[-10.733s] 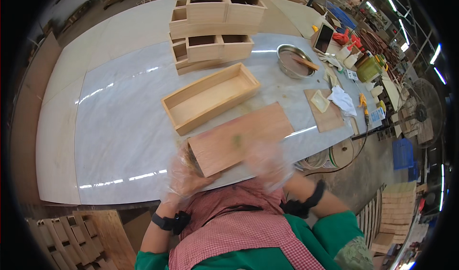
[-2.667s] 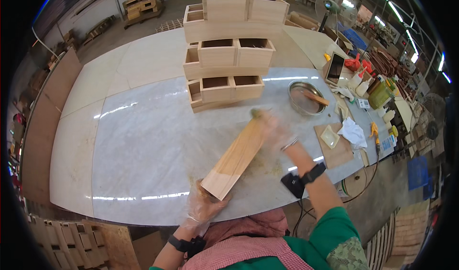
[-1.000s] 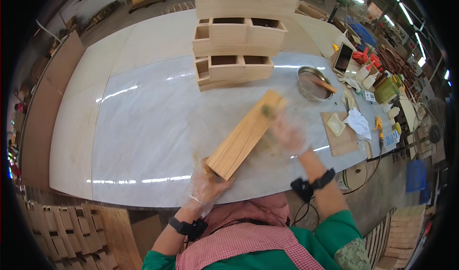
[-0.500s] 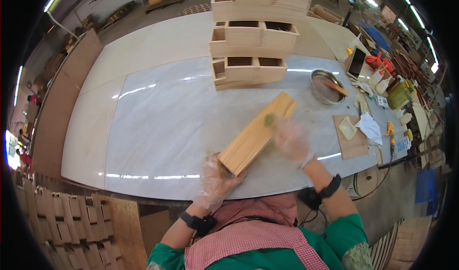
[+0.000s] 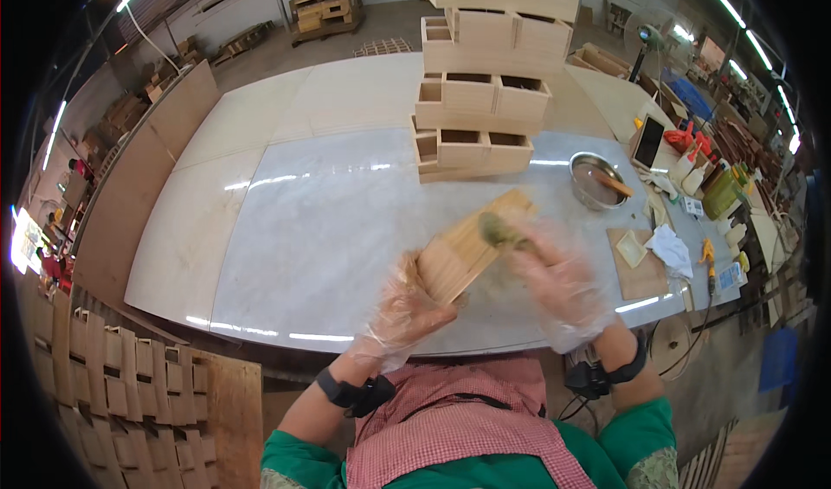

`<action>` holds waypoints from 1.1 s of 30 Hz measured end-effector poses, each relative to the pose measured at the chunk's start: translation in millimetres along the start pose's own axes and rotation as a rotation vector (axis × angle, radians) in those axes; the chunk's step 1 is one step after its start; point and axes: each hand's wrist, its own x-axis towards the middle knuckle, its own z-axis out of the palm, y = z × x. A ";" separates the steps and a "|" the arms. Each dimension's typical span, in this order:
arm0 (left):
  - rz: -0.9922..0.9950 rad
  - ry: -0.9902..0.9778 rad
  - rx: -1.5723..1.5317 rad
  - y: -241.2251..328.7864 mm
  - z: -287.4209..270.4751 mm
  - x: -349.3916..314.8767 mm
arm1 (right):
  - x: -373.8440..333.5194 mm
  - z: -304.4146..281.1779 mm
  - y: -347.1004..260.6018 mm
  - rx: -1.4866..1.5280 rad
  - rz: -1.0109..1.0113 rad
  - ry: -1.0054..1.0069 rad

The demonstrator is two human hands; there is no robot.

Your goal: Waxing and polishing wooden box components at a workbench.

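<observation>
Apron (image 5: 467,441), red-and-white check: nearest me, well short of steel bowl (image 5: 581,192) (ref. pt.). My L hand (image 5: 411,309), clear-gloved: nearer me than bowl, well to its left; fingers clamped around the near end of the wooden piece (image 5: 459,251). Wooden piece: above the table (image 5: 303,255), nearer me than bowl and to its left, far end pointing toward bowl side. Face is pale by my L hand, yellower beyond. Est. handling: light, stiff; yellow area prob. damp, hence slippery thru thin plastic; corners may dent. Recommended hold: pale end, by side edges, thumb off the face. My R hand (image 5: 558,274), also gloved, blurred: nearer me than bowl, slightly left of it; fingers closed on the green pad (image 5: 496,229). Pad is prob. soft; pinch from behind. Pad-to-face contact: cannot tell. Wooden stick (image 5: 613,184): leaning on bowl rim. Stacked drawer units (image 5: 521,99): left of bowl, running farther away from me, w/ open compartments.
</observation>
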 end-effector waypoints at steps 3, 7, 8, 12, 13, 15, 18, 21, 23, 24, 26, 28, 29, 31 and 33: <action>0.051 0.042 0.286 69.3 -6.3 13.4 | 17.3 -36.5 -58.1 -0.276 -0.034 -0.066; 0.265 -0.022 0.309 97.1 -8.4 25.9 | 22.6 -44.8 -50.8 -0.580 -0.145 -0.113; 0.308 -0.048 0.357 100.1 -8.6 25.5 | 25.3 -43.9 -38.2 -0.568 -0.136 -0.120; 0.402 -0.027 0.152 62.7 2.9 41.1 | 40.8 -48.1 -1.8 -0.506 -0.028 -0.104; 0.315 -0.043 0.197 58.8 7.9 42.2 | 42.3 -45.1 4.4 -0.507 -0.028 -0.102; 0.216 -0.058 0.237 53.0 15.8 41.3 | 46.4 -37.1 11.9 -0.467 -0.096 -0.099; 0.107 0.051 0.268 42.7 16.3 33.7 | 36.2 -8.1 -22.1 -0.600 -0.418 -0.063; 0.217 0.045 0.003 19.5 9.4 27.6 | 35.1 6.7 -20.5 -0.392 -0.430 -0.103; 0.215 0.023 -0.054 14.6 7.3 24.6 | 52.2 -2.7 -6.4 -0.462 -0.356 -0.161; 0.211 0.035 -0.049 15.0 7.3 21.9 | 59.6 -6.9 1.7 -0.531 -0.284 -0.220; 0.223 0.025 -0.277 16.5 8.4 21.2 | 65.8 -5.3 16.0 -0.662 -0.397 -0.245; 0.239 0.025 -0.296 15.3 6.0 23.2 | 63.7 2.8 15.6 -0.805 -0.505 -0.262; 0.246 0.021 -0.318 13.9 6.3 23.7 | 53.5 17.8 2.7 -0.673 -0.565 -0.151; 0.199 0.002 -0.363 13.2 9.2 23.2 | 37.8 36.7 3.3 -0.457 -0.523 -0.029; 0.141 -0.005 -0.395 15.9 6.4 20.2 | 63.2 19.3 -14.6 -0.601 -0.532 -0.153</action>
